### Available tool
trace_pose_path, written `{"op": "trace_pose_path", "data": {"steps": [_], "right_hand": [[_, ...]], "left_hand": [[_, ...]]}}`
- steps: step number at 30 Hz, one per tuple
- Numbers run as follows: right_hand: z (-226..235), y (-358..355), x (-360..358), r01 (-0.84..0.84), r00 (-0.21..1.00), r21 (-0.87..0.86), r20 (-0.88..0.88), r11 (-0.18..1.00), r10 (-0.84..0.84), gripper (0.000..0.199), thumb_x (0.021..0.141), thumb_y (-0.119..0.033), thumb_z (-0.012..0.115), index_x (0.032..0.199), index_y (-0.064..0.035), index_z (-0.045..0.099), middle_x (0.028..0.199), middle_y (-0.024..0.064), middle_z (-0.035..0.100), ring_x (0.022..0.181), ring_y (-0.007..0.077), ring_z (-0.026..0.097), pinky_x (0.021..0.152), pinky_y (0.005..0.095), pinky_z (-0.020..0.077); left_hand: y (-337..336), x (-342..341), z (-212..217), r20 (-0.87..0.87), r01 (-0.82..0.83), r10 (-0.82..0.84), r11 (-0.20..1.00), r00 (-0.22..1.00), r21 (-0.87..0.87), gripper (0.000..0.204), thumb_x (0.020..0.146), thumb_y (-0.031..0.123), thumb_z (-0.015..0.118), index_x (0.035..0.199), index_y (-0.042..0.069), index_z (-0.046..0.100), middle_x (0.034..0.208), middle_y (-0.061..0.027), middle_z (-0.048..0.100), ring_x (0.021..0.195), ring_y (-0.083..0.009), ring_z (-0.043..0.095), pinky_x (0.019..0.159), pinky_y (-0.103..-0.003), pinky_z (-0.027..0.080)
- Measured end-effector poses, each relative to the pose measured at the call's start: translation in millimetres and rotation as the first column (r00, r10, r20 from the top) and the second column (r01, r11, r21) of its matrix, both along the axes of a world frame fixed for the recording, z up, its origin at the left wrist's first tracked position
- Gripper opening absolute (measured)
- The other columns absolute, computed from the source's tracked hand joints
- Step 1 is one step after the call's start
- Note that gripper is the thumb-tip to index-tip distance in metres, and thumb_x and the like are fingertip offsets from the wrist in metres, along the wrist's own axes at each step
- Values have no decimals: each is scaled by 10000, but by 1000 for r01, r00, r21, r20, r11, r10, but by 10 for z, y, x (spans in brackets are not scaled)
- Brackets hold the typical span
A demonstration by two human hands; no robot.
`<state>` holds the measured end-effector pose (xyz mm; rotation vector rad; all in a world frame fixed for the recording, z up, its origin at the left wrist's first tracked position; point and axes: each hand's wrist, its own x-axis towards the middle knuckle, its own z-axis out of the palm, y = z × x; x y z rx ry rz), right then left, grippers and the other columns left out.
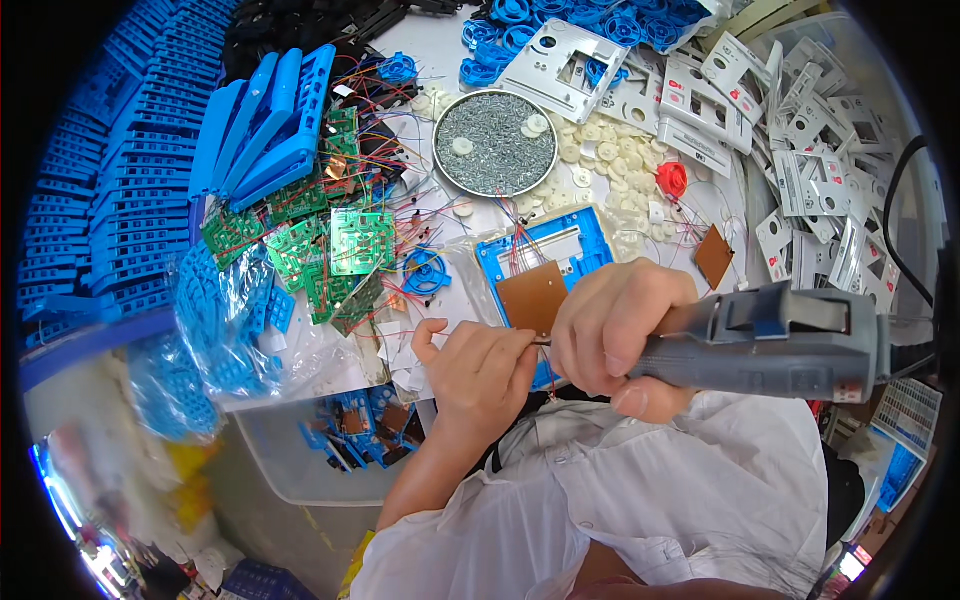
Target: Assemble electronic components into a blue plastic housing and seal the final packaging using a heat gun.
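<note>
My right hand (625, 335) is wrapped round a grey electric screwdriver (770, 345), held nearly level with its bit pointing left. At the bit's tip, the thumb and fingers of my left hand (482, 375) are pinched together. Whatever is between those fingertips is too small to make out. Just beyond both hands lies an open blue plastic casing (590, 245) with a metal-lined slot. A brown circuit board (533, 298) rests over its near part, with thin red wires running up from it. My right hand partly covers the casing.
A round tray of small screws (497, 150) stands beyond the casing, beside cream plastic discs (605, 150). Green circuit boards (362, 242) with wires lie left. Blue casings (150, 190) are stacked far left; silvery panels (815, 180) pile right. A clear bin (290, 480) stands below the table edge.
</note>
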<state>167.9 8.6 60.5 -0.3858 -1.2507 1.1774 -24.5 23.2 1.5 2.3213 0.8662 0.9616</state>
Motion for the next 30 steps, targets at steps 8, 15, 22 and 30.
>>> {"op": "trace_pose_path", "data": {"steps": [8, 15, 22, 30], "right_hand": [[-53, 11, -26, 1, 997, 16, 79, 1000, -2, 225, 837, -12, 714, 952, -19, 521, 618, 48, 571, 487, 164, 552, 486, 320, 486], [-363, 3, -22, 79, 971, -89, 232, 993, -56, 185, 883, -25, 666, 959, -21, 498, 652, 40, 521, 546, 167, 546, 502, 320, 450], [-453, 19, -118, 79, 966, -40, 248, 996, -67, 182, 874, -38, 674, 930, -18, 502, 641, 47, 534, 527, 174, 542, 481, 312, 426], [-510, 128, -205, 72, 924, 149, 363, 986, -123, 181, 820, -39, 709, 797, -51, 529, 632, 63, 581, 515, 236, 605, 471, 317, 477]], "left_hand": [[-26, -18, -79, -14, -36, 36, 999, 999, 25, 244, 728, 119, 832, 930, 178, 707, 817, 53, 650, 769, -152, 598, 920, -470, 316], [-189, -127, -207, -236, -16, 21, 1000, 972, 25, 262, 739, 266, 840, 968, 206, 726, 985, 63, 604, 899, -164, 556, 924, -491, 283], [-238, -153, -289, -259, -42, 55, 998, 964, 54, 196, 750, 269, 806, 905, 187, 719, 969, 48, 597, 914, -187, 557, 909, -513, 294], [-240, -211, -321, -279, -28, 20, 999, 960, -23, 165, 698, 260, 771, 805, 155, 703, 986, 16, 606, 947, -217, 559, 933, -540, 302]]}}
